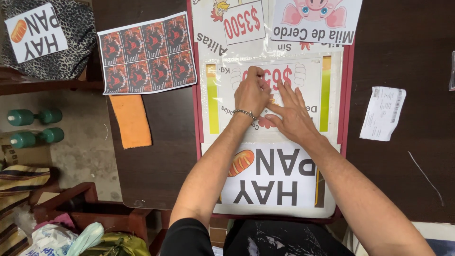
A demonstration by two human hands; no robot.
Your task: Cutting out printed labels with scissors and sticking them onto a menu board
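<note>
On the dark table, middle of view:
Left hand point(252, 92): curled into a loose fist, knuckles pressing down on the laminated price sign point(270, 97); thin chain bracelet point(244, 113) around the wrist.
Right hand point(290, 111): fingers spread and flat, palm down on the same sign, just beside the left hand and touching it at the thumb side.
Laminated price sign: white sheet with red digits, yellow-green stripes on both sides, inside clear glossy plastic, lying under both hands, on a red folder point(345, 109).
Bread sign point(272, 178): white sheet with grey letters and a drawing of a loaf, near the body, between the forearms, partly under the right forearm.
Pig poster point(316, 19): at the far edge, overlapping the plastic.
Sticker sheet point(147, 53): eight dark square labels, to the left, well apart from the hands.
Orange cloth point(131, 121): just below the sticker sheet.
Receipt point(383, 113): white slip to the right, on bare table point(403, 47).
Green dumbbells point(34, 126): two, on the floor at the left.
</note>
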